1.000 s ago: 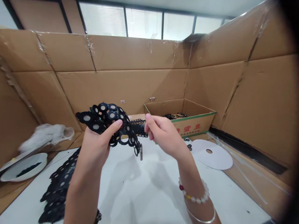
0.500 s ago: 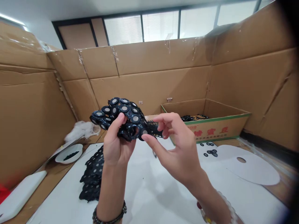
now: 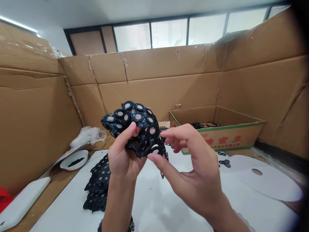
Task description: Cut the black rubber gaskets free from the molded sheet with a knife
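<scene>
Cardboard walls (image 3: 159, 90) are standing around the white worktop (image 3: 154, 203), windows (image 3: 169, 33) showing above. The left hand (image 3: 124, 161) is clutching black ringed mesh (image 3: 138, 117); the right hand (image 3: 195, 170) is touching its edge, grip unclear.

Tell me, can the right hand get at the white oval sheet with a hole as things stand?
Probably yes: the right hand is at the black disc-studded mesh, but nothing visible blocks its way to the white sheet.
</scene>
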Demonstrator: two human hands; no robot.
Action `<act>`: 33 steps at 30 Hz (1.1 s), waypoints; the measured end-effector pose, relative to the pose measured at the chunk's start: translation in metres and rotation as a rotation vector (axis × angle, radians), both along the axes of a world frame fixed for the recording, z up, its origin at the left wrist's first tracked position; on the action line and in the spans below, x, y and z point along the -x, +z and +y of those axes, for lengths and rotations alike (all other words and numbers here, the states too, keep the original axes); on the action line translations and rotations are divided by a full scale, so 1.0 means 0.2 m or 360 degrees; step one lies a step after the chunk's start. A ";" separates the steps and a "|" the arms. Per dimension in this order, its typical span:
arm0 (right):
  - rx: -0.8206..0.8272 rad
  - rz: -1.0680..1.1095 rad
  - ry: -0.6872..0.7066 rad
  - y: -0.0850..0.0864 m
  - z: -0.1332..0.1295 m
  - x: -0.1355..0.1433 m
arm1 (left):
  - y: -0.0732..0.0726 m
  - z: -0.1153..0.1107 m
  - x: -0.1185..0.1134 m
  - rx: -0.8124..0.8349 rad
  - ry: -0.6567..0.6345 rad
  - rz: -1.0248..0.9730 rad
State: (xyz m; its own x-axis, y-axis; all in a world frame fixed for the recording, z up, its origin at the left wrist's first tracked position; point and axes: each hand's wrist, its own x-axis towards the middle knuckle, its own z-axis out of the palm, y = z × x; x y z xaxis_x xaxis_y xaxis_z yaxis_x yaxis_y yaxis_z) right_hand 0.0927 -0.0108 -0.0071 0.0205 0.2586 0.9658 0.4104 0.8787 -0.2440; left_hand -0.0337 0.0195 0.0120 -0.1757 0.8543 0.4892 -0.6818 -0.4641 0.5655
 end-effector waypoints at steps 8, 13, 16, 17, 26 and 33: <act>0.0044 -0.0012 0.0042 -0.01 -0.01 0.00 | 0.01 -0.04 0.01 0.0010 0.0060 0.0041; 0.0028 -0.0017 0.0045 0.00 -0.02 0.00 | 0.01 -0.05 0.02 0.0062 0.0043 0.0046; 0.0040 -0.0037 0.0055 0.00 -0.03 0.00 | 0.01 -0.05 0.02 0.0047 0.0042 0.0073; 0.0047 -0.0037 0.0065 0.00 -0.03 0.00 | 0.01 -0.05 0.02 0.0044 0.0051 0.0078; -0.0086 -0.0062 0.0202 0.00 -0.02 -0.04 | 0.00 -0.04 0.04 0.0235 -0.0458 0.0166; -0.0266 -0.0255 0.0166 0.03 0.00 -0.11 | 0.02 -0.07 -0.01 0.0408 -0.0710 0.0183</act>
